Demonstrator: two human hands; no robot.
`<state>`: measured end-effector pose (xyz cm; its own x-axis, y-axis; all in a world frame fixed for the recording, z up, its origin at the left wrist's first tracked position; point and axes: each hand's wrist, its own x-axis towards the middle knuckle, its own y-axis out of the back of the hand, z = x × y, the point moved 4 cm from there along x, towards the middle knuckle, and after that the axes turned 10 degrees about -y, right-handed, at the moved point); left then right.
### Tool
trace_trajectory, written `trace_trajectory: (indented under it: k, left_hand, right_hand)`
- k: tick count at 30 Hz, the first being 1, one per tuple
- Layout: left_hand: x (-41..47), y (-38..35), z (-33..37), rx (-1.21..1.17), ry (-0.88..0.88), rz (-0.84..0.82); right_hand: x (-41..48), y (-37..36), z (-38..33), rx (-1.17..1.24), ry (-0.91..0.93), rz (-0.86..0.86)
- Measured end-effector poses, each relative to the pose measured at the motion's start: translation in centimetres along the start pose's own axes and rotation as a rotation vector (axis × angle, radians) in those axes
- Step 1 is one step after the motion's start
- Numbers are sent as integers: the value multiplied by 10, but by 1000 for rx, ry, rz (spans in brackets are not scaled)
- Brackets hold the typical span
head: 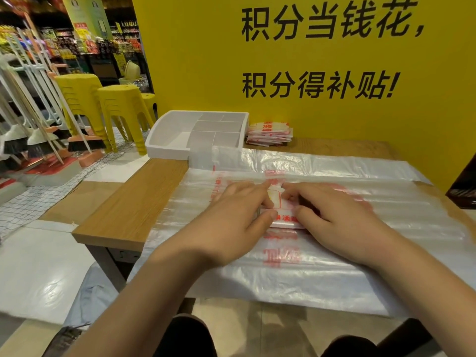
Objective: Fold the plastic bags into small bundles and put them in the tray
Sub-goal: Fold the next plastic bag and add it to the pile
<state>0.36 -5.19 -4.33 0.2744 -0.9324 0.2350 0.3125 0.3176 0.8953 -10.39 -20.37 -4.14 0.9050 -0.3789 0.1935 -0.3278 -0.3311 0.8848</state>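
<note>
While plastic bags are spread over the tabletop, a bundle at its middle is pinched by fingers of left hand and right hand; the tray is set at the far-left corner.

The fingers of the left hand and right hand meet on a folded bag bundle, atop flat plastic bags spread over the tabletop. Behind the fingers, leftward, sits a divided tray; right of it, a stack of folded bags.
</note>
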Motion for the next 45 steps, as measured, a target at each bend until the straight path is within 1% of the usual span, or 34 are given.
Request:
trace_trajectory:
  k: [2, 6, 10, 13, 16, 18, 21, 22, 23, 26, 27, 29, 31, 33, 39, 42, 45]
  left_hand:
    - [2, 3, -3, -33, 14, -49]
    - [9, 6, -14, -6, 31, -140]
    - [12, 7, -23, 2, 69, -196]
    - [12, 7, -23, -17, 76, -206]
    - [13, 9, -18, -17, 68, -218]
    - [12, 15, -12, 27, 46, -182]
    - [7, 20, 2, 230, 43, -17]
    - [5, 17, 5, 259, 50, 28]
    - [3, 14, 6, 241, 52, 61]
    - [1, 6, 10, 67, 41, 141]
    - [2, 4, 11, 34, 51, 161]
    - [4, 2, 12, 40, 72, 171]
    - [5, -2, 10, 62, 74, 148]
    - [5, -4, 6, 59, 77, 101]
    - [-2, -4, -6, 58, 127, -170]
    - [-3, 0, -7, 58, 136, -238]
    - [-1, 5, -4, 39, 142, -261]
  right_hand:
    - [0, -1, 1, -30, 29, -25]
    - [3, -9, 5, -96, 35, -158]
    - [5, -1, 10, -6, -29, -232]
    - [5, 7, 18, 18, -20, -214]
    - [2, 4, 19, 12, 50, -103]
    - [-1, 4, 20, 29, 74, -16]
    - [-3, 12, 20, 151, 82, 118]
    - [-3, 14, 19, 183, 93, 141]
    - [-4, 15, 17, 192, 105, 154]
    - [-3, 12, 9, 171, 126, 166]
    - [-2, 10, 8, 142, 127, 154]
    - [1, 5, 8, 48, 114, 87]
    - [2, 2, 8, -30, 106, 19]
    - [2, 0, 7, -43, 84, -50]
    - [4, 3, 20, -29, 68, -238]
    - [3, 11, 32, 22, 58, -284]
    - [3, 16, 28, -11, 55, -284]
